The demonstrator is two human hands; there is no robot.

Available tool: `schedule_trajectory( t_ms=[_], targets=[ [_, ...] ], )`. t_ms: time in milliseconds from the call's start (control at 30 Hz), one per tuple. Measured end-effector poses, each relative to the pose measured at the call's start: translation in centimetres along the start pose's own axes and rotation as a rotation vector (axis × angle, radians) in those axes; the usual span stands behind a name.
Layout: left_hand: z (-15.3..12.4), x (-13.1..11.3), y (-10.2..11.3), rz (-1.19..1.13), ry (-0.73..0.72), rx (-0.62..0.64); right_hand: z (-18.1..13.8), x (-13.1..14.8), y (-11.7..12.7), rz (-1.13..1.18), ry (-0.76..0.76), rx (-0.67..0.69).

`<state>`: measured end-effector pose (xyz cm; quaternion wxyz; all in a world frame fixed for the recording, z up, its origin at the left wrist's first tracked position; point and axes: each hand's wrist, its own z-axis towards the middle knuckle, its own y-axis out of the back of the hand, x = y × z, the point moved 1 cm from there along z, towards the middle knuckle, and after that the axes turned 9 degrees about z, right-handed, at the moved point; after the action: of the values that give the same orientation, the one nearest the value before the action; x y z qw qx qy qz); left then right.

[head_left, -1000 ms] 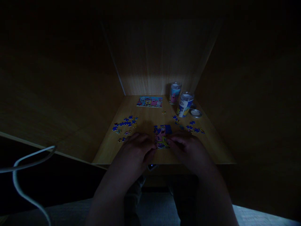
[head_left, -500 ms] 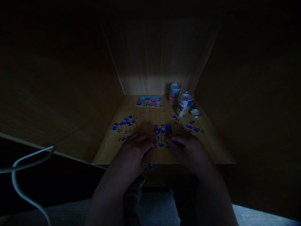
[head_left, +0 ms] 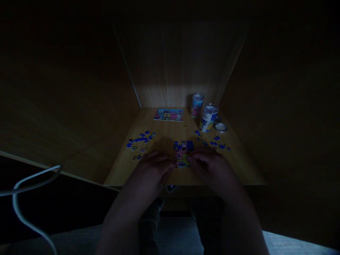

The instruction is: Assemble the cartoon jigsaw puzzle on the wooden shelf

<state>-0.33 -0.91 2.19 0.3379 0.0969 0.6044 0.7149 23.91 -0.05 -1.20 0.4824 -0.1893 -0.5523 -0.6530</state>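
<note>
A partly joined jigsaw puzzle (head_left: pixel 181 153), with a pink cartoon figure on blue, lies flat near the table's front. My left hand (head_left: pixel 156 167) rests at its lower left edge, fingers bent together and fingertips touching the border. On the opposite side, my right hand (head_left: pixel 208 162) has thumb and index finger pinched at a yellow-green puzzle piece (head_left: pixel 185 159) at the puzzle's right edge. The fingers partly cover that piece and the puzzle's right side. Loose blue-backed puzzle pieces (head_left: pixel 140 139) are spread left of the puzzle, and more puzzle pieces (head_left: pixel 221 145) lie to the right.
A printed picture card (head_left: pixel 168 114) lies at the back of the wooden table (head_left: pixel 120 173). Two clear-topped cans, a rear can (head_left: pixel 197 106) and a front can (head_left: pixel 208 119), stand back right beside a round lid (head_left: pixel 221 127). Wooden panels enclose the sides; a white cable (head_left: pixel 17 203) hangs left.
Both hands stay almost in place. The right fingertips shift very slightly at the yellow-green piece, which now lies more in line with the puzzle.
</note>
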Motion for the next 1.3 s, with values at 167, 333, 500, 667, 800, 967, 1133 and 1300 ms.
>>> schedule_trajectory(
  t_ms=[167, 333, 500, 667, 800, 967, 1133, 1300],
  targets=[
    [0.0, 0.0, -0.1, 0.020, 0.001, -0.003, 0.1, 0.0, 0.0, -0.002, -0.003, -0.006],
    [-0.2, 0.0, -0.3, 0.010, -0.011, -0.017, 0.1, -0.1, 0.0, -0.004, -0.006, 0.008],
    [0.0, -0.1, -0.6, 0.032, -0.019, -0.005, 0.1, 0.0, -0.1, 0.004, 0.000, 0.004],
    [0.0, 0.0, -0.8, 0.066, -0.020, 0.012, -0.1, 0.5, 0.2, 0.022, 0.011, -0.040],
    [0.1, 0.2, -1.1, 0.094, 0.008, -0.006, -1.2, 0.0, 2.4, -0.050, -0.058, -0.371],
    [0.4, -0.4, -1.1, 0.087, 0.031, -0.003, -2.3, -1.3, 4.6, -0.373, -0.352, -0.557],
    [0.5, -1.1, -0.9, 0.073, 0.058, 0.006, -1.7, -1.7, 3.6, -0.508, -0.378, -0.345],
    [0.4, -0.6, -0.5, 0.058, 0.022, -0.061, -1.7, -2.0, 3.4, -0.488, -0.331, -0.345]
  ],
)
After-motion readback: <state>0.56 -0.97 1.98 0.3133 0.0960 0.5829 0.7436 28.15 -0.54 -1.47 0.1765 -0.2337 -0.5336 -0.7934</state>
